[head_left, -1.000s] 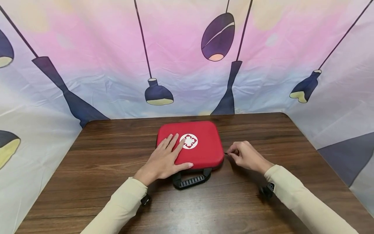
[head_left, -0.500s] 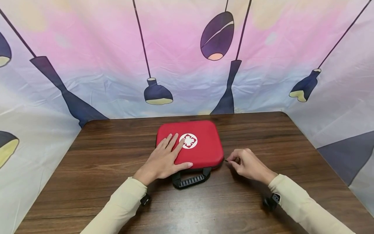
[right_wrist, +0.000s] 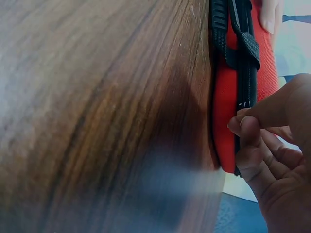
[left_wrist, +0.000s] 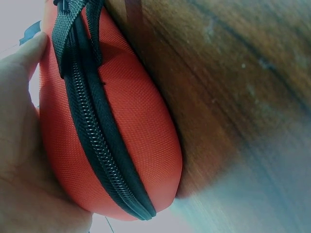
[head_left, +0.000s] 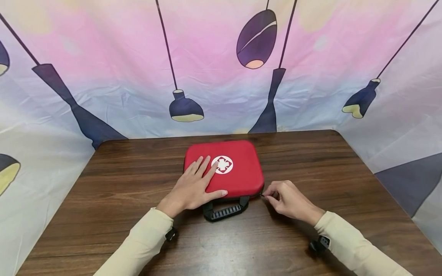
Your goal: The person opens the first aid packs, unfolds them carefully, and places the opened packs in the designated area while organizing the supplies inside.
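Observation:
A red first-aid case (head_left: 239, 176) with a white cross emblem lies flat on the table, its black handle (head_left: 226, 213) toward me. My left hand (head_left: 193, 188) rests on the left part of its lid, fingers spread straight. At the front right corner, the thumb and forefinger of my right hand (head_left: 291, 200) pinch the zipper pull, which is mostly hidden under the fingertips. The right wrist view shows the zipper slider (right_wrist: 244, 104) just beyond those fingertips. Closed zipper teeth (left_wrist: 97, 141) run along the case's side in the left wrist view.
The dark wood table (head_left: 131, 184) reaches back to a fabric backdrop (head_left: 221, 84) printed with hanging lamps. A black strap (head_left: 170, 234) shows at the left cuff, and a black device (head_left: 319, 245) sits at the right wrist.
My right hand has moved toward me along the case's right side to its front corner, still pinching the zipper pull. The left hand stays in place on the lid.

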### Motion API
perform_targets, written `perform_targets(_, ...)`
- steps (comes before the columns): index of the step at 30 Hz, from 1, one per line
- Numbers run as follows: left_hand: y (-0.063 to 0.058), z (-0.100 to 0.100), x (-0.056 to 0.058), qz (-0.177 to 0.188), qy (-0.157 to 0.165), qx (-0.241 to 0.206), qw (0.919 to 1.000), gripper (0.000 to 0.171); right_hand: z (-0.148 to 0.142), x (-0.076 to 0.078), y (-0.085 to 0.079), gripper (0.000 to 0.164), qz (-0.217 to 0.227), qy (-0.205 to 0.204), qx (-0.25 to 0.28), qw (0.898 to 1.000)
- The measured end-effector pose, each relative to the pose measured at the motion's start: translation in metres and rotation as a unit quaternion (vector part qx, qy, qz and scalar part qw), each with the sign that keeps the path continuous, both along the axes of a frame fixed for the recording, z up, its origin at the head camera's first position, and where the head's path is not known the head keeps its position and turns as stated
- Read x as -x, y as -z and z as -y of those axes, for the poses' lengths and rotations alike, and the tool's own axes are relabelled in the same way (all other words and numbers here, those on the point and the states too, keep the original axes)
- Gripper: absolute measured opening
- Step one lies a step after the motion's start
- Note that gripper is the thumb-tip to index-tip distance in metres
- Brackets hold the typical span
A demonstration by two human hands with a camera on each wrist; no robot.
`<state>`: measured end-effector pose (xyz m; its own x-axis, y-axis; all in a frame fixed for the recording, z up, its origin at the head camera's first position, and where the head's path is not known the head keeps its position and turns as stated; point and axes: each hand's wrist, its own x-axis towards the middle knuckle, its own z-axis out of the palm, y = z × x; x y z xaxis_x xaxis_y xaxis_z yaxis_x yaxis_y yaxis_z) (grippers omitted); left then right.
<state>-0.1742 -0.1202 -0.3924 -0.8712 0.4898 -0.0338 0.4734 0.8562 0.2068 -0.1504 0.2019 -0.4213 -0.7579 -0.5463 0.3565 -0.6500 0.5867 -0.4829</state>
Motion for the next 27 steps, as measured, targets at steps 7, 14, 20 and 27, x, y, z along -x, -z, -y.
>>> perform_targets(7,0.001,0.001,0.000,0.001,-0.002,0.003,1.0000,0.096,0.011,-0.004,0.001,0.015,0.007,-0.017,0.013,1.000)
perform_targets(14,0.000,-0.002,0.001,-0.001,0.002,0.004,1.0000,0.096,0.021,-0.009,0.000,0.012,0.015,-0.006,0.001,1.000)
perform_targets(20,0.000,-0.002,0.000,-0.005,0.001,0.007,1.0000,0.096,0.023,-0.012,-0.001,0.011,0.003,0.015,-0.005,1.000)
perform_targets(27,0.001,-0.002,-0.002,-0.011,-0.010,0.011,0.9998,0.097,0.019,-0.008,-0.003,0.012,-0.016,0.033,-0.005,0.999)
